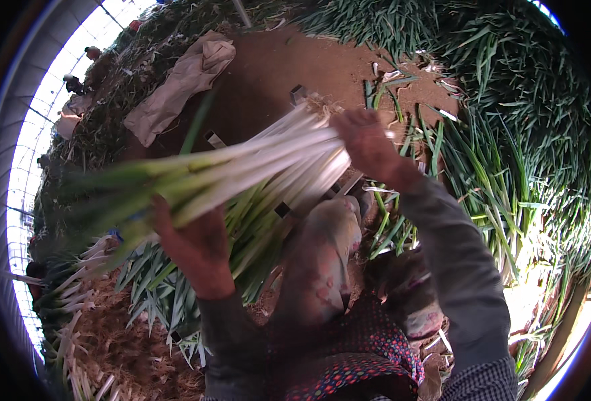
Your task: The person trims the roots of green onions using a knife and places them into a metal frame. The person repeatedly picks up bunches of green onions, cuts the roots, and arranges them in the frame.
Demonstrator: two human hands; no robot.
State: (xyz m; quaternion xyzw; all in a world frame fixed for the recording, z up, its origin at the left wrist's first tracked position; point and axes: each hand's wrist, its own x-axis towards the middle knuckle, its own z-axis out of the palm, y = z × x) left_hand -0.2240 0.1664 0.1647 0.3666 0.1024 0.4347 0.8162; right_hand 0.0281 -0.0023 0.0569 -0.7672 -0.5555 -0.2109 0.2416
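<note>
A bunch of long green onions (255, 160), blurred by motion, spans both hands. My right hand (368, 143) closes around its white root end. Beneath the green leaf part, my left hand (195, 245) supports the stalks with the thumb up along them; how firmly it grips is hard to see. Below the bunch lies a pile of green onions (305, 180) on a low metal frame (215, 139), white ends toward the upper right and leaves toward the lower left. My knee in stained trousers is just beside this pile.
Heaped green onions (531, 100) fill the right and far side. A crumpled brown paper sack (180, 85) lies on the bare soil (275, 65). More onions with white stalks (77, 290) lie at lower left. People are small at the far left, near the greenhouse wall (30, 130).
</note>
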